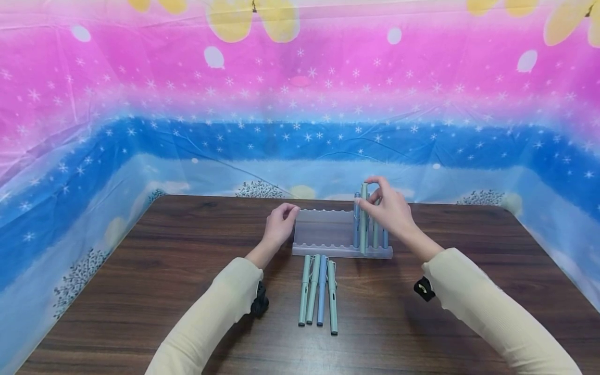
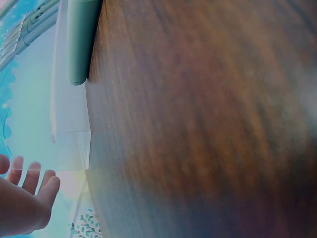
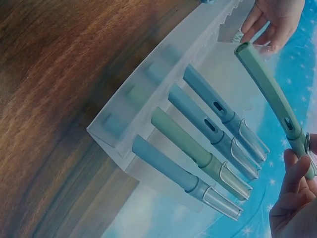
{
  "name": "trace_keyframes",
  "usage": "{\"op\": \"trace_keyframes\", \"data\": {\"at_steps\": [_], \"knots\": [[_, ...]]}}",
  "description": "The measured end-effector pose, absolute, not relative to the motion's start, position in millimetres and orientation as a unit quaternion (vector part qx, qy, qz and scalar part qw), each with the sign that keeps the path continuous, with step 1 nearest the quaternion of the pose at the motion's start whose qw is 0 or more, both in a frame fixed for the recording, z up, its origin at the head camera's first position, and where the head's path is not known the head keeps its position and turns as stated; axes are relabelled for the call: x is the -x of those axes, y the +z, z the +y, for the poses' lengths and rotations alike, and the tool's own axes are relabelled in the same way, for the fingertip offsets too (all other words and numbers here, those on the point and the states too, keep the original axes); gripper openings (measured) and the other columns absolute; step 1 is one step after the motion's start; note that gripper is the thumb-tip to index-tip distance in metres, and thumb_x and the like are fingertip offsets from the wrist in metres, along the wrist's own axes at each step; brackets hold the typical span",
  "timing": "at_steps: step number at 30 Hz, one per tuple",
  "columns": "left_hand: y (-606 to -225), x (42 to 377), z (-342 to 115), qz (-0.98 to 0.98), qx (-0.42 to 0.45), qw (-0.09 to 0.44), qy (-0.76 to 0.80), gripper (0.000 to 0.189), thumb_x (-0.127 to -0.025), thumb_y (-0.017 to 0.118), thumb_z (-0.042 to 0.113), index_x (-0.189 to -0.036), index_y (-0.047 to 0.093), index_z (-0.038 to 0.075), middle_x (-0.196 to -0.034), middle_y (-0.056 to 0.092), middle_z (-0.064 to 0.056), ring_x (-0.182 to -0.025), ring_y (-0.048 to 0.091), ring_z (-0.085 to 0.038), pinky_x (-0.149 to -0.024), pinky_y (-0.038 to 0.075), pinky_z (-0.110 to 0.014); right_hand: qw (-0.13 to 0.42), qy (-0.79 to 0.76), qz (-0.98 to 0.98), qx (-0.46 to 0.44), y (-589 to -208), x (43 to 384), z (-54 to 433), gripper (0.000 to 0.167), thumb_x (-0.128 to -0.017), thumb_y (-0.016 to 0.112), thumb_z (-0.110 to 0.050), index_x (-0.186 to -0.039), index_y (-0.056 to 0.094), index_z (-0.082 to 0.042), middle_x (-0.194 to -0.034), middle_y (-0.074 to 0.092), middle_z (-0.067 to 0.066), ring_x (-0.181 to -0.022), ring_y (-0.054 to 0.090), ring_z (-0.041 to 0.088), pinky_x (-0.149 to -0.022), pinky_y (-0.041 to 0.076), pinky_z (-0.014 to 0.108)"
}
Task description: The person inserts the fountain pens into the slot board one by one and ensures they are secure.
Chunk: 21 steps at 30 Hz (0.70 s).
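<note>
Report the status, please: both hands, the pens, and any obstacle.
Left hand holding rack at its left end. Right hand gripping green pen, not seated in rack. Four pens standing in rack, four more lying on table. No obstacle seen.

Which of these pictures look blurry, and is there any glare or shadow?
Head view: fairly crisp, with a soft sheen on the table's near middle and darker shadow near the sleeves; left wrist view: wood grain smeared and soft, bluish haze toward the lower left; right wrist view: standing pens distinct, their lower ends blurred behind the frosted rack.
</note>
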State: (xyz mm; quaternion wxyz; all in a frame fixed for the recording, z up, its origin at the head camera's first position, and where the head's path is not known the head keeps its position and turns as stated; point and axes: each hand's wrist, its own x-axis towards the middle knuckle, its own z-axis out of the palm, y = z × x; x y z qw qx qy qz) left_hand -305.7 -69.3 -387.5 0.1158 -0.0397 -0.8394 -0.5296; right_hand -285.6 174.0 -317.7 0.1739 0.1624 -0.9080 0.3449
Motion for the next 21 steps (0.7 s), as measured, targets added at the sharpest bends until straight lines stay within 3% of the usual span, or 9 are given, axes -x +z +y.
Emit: {"op": "trace_keyframes", "data": {"at_steps": [21], "knots": [[-388, 305, -70, -0.839, 0.04, 0.114, -0.53, 0.023, -0.091, 0.049, 0.021, -0.1, 0.06, 0.004, -0.099, 0.06, -0.009, -0.093, 0.053, -0.023, -0.082, 0.041, -0.036, 0.242, 0.333, -0.894, -0.175, -332, 291, 165, 0.047, -0.08, 0.064, -0.032, -0.118, 0.045, -0.012, -0.073, 0.061, -0.001, -0.051, 0.052, 0.011, -0.04, 0.037, 0.031]]}}
